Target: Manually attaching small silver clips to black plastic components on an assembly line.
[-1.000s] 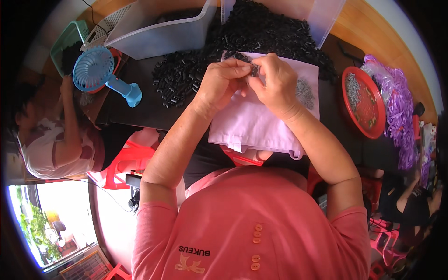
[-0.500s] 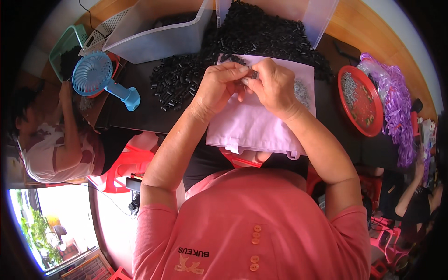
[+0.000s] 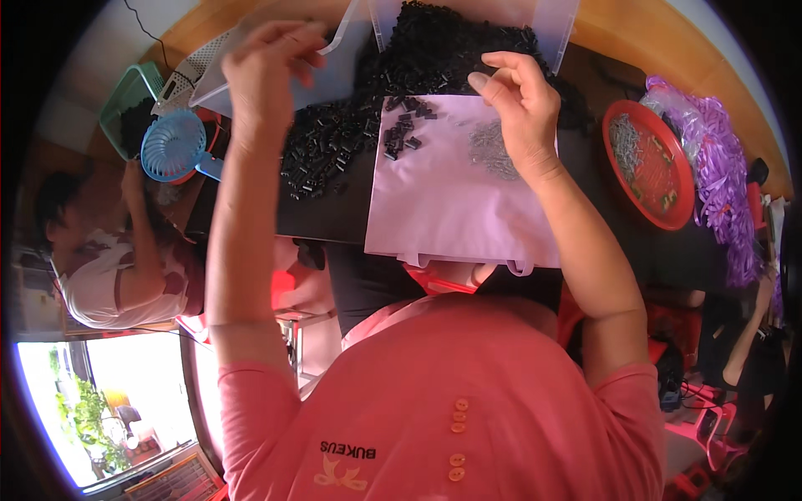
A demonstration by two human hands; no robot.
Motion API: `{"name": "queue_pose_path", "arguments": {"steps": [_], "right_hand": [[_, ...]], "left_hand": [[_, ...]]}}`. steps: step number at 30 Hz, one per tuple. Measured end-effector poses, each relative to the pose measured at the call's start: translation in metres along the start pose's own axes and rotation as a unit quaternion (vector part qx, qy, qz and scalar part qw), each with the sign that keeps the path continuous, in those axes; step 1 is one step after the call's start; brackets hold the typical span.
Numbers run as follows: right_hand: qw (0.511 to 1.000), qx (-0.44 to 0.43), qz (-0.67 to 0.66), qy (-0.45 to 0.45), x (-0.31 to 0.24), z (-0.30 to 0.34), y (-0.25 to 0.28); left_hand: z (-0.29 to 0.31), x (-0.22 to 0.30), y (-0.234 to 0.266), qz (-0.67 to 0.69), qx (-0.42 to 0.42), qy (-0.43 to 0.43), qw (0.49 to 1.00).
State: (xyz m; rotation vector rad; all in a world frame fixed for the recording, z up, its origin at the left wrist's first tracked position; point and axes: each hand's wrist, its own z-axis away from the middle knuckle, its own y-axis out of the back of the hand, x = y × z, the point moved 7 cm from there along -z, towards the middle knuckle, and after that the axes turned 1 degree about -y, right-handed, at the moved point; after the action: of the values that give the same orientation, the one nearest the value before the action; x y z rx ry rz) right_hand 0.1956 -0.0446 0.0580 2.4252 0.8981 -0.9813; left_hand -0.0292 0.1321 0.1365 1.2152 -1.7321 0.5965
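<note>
Plainly, the person's right grip (image 3: 528,115) stands open above the far right part of a pink cloth bag (image 3: 451,200), thumb and forefinger parted with nothing visible between them. Just left of that palm and a little nearer, a pile of small grey metal pieces (image 3: 493,152) lies on the bag. Farther left, toward the bag's far left corner and well apart from both hands, sits a loose cluster of small black pieces (image 3: 403,134).

The left grip (image 3: 266,71) is raised far left, in front of a translucent bin (image 3: 327,82), its fingers bent toward the right (they are blurred, so I cannot tell whether they hold anything). To the right of its wrist, and left of the bag, more black pieces (image 3: 326,154) spread over the dark counter (image 3: 334,213), and a large black heap (image 3: 451,50) rises beyond the bag's far edge.

Right of the bag lies a red tray (image 3: 678,219) with grey pieces at its left side; purple strips (image 3: 720,159) are bunched just beyond it on the right. At the left stands a blue fan (image 3: 173,146), near a co-worker (image 3: 117,288).
</note>
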Motion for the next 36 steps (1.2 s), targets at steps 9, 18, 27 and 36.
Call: {"name": "queue_pose_path", "arguments": {"steps": [9, 18, 27, 36], "right_hand": [[0.999, 0.024, -0.033, -0.028, 0.003, 0.000, 0.009], [0.998, 0.001, 0.061, -0.017, 0.012, -0.002, 0.001], [0.999, -0.004, 0.046, -0.014, 0.014, -0.001, -0.003], [0.997, 0.048, 0.045, 0.045, 0.013, 0.003, -0.008]], "left_hand": [[0.026, -0.022, -0.066, -0.311, -0.089, -0.197, 0.926], [0.066, -0.069, -0.144, -0.421, -0.219, -0.223, 0.851], [0.064, -0.086, -0.155, -0.453, -0.247, -0.218, 0.828], [0.069, -0.070, -0.153, -0.343, -0.250, -0.278, 0.862]]}}
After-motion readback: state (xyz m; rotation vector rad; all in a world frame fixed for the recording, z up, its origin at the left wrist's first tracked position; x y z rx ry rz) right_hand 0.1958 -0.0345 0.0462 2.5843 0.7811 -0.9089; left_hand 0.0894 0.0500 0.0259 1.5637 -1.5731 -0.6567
